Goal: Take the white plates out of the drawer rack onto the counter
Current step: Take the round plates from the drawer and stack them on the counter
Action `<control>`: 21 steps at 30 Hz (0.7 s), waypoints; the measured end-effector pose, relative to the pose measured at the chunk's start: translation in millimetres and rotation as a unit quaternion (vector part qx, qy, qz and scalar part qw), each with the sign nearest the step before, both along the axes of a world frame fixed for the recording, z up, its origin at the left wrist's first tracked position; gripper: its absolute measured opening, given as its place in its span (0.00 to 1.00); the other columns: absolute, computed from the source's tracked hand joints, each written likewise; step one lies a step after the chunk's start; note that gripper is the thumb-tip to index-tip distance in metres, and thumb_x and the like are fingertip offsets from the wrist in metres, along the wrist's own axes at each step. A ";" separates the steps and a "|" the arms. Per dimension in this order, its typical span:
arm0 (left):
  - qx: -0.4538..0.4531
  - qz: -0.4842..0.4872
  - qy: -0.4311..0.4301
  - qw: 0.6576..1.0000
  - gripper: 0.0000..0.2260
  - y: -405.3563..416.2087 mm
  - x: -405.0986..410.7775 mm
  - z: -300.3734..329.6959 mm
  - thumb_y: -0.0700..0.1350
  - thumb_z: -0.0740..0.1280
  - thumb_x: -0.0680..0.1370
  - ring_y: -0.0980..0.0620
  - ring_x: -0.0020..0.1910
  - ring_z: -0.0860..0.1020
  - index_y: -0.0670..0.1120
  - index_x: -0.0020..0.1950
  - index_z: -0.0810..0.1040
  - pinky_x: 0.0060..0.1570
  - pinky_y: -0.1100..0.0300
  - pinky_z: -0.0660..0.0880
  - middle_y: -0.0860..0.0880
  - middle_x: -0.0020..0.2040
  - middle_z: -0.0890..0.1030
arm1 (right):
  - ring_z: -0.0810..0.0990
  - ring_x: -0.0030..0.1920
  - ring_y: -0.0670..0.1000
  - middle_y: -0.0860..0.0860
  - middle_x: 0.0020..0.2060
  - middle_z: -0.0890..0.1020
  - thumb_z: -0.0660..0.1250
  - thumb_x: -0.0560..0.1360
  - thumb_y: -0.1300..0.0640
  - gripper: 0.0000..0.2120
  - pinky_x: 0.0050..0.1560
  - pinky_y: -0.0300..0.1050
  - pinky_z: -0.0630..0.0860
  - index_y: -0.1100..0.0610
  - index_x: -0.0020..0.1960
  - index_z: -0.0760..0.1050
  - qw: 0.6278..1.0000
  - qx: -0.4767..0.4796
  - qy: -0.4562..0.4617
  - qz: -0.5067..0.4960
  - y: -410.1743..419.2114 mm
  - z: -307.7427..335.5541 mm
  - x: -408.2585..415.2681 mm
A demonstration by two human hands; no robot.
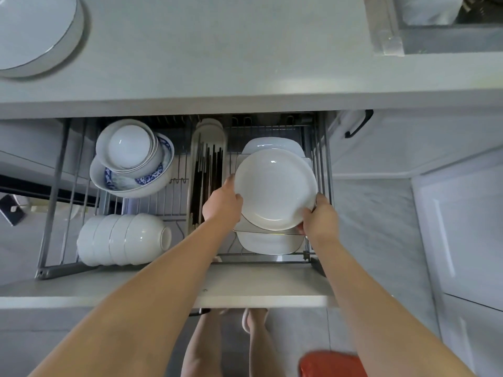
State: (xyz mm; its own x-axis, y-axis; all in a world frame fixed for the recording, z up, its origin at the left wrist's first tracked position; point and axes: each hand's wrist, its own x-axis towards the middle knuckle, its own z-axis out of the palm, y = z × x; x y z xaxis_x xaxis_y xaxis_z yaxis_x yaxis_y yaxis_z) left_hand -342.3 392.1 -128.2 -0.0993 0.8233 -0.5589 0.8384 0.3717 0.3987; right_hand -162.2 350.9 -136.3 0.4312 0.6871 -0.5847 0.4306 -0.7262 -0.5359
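Held plate: a round white ceramic plate (275, 189) sits over the right compartment of the pulled-out grey wire drawer rack (51, 202), its face turned up toward the camera.
Left hand (221, 204): it grips the plate's left rim, thumb on the upper face and fingers tucked under.
Right hand (319, 217): it clasps the lower right rim of the same plate, fingers curled beneath the edge.
Under the plate: more white plates (268, 244) with squarer outlines lie stacked in that compartment, showing behind and in front of the held one.
Close on the left: a tall white cutlery holder with dark chopsticks (208, 170) stands just beside the left hand, between the two halves of the rack.
Close on the right: the rack's upright side wires (322, 164) run right next to the plate's edge.
Left half of rack: a row of white bowls lying on their sides (122, 239), and behind them white bowls nested in a blue-patterned bowl (133, 164).
Desk: the grey desk (217, 50) overhangs the rear of the drawer; a white round dish with a thin dark rim (35, 31) rests at its far left.
Floor: a red object (330, 363) lies near the person's feet; what it is cannot be told.
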 end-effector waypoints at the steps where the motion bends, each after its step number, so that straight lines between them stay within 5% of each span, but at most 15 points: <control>1: 0.002 0.003 -0.004 1.000 0.22 -0.7 -0.3 1.6 0.39 0.55 0.79 0.46 0.34 0.83 0.54 0.72 0.60 0.40 0.48 0.82 0.44 0.42 0.82 | 0.80 0.47 0.69 0.65 0.50 0.78 0.57 0.71 0.68 0.14 0.47 0.64 0.79 0.64 0.56 0.70 1.000 0.001 -0.001 0.000 -0.8 1.8 -0.1; 5: -0.006 0.044 -0.033 0.998 0.24 -6.8 -4.4 9.8 0.39 0.56 0.77 0.48 0.31 0.83 0.58 0.71 0.62 0.39 0.48 0.83 0.46 0.39 0.82 | 0.78 0.45 0.69 0.61 0.49 0.74 0.58 0.71 0.69 0.14 0.44 0.65 0.80 0.65 0.55 0.72 1.000 0.022 -0.019 -0.001 -4.3 14.8 -0.8; 12: 0.039 0.073 -0.072 0.994 0.23 -22.8 -20.6 47.3 0.42 0.59 0.76 0.54 0.28 0.81 0.59 0.69 0.65 0.34 0.56 0.81 0.53 0.35 0.79 | 0.81 0.42 0.63 0.57 0.40 0.80 0.60 0.71 0.64 0.15 0.44 0.61 0.81 0.57 0.57 0.72 0.999 0.028 -0.024 0.021 -9.9 62.5 -4.4; 21: 0.139 0.084 -0.059 0.985 0.18 -24.6 -66.3 135.3 0.45 0.62 0.76 0.52 0.41 0.77 0.55 0.66 0.70 0.34 0.60 0.71 0.54 0.41 0.77 | 0.82 0.43 0.60 0.57 0.42 0.84 0.61 0.72 0.62 0.19 0.47 0.58 0.81 0.55 0.62 0.71 0.993 0.092 0.018 0.074 3.1 156.9 -39.1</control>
State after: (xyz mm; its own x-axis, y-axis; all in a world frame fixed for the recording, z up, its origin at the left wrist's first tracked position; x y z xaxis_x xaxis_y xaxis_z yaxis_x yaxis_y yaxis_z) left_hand -408.6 367.4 7.0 -0.1953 0.9236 -0.3300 0.7165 0.3641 0.5950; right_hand -201.3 354.0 20.6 0.2987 0.8376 -0.4574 0.5032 -0.5455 -0.6703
